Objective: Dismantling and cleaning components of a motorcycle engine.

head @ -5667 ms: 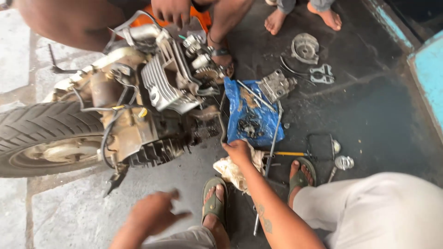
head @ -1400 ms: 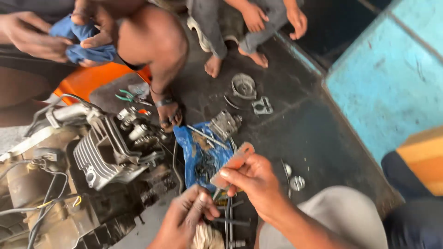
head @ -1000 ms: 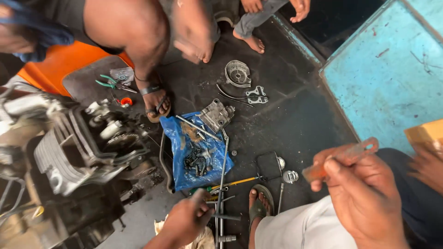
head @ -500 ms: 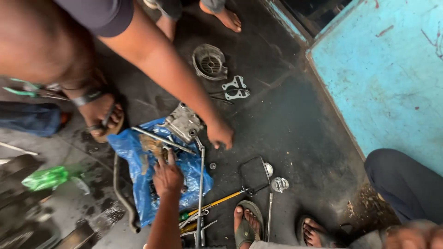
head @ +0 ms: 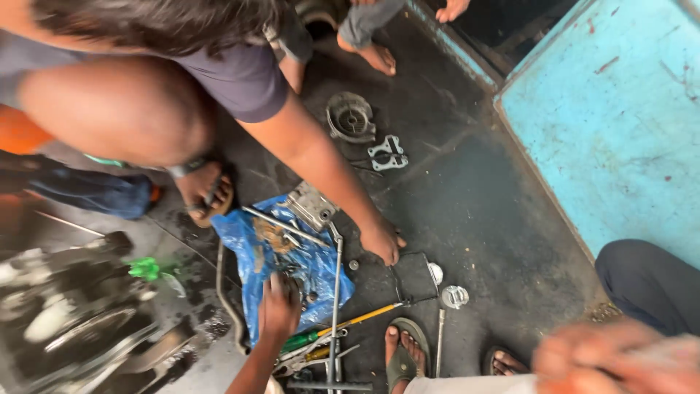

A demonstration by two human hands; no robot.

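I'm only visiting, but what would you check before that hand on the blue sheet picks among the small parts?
1. Left hand placed: ok, it rests on the blue plastic sheet among small parts.
2. What the left hand grips: cannot tell, its fingers hide it.
3. Right hand free: cannot tell, it is a blur at the lower right.
4. Other person's hand out of the way: ok, it presses the floor beside the sheet, apart from the left hand.
5. Long metal rod clear: not ok, it lies close along the left hand's right side.
6. Screwdriver near: ok, it is just right of the rod.
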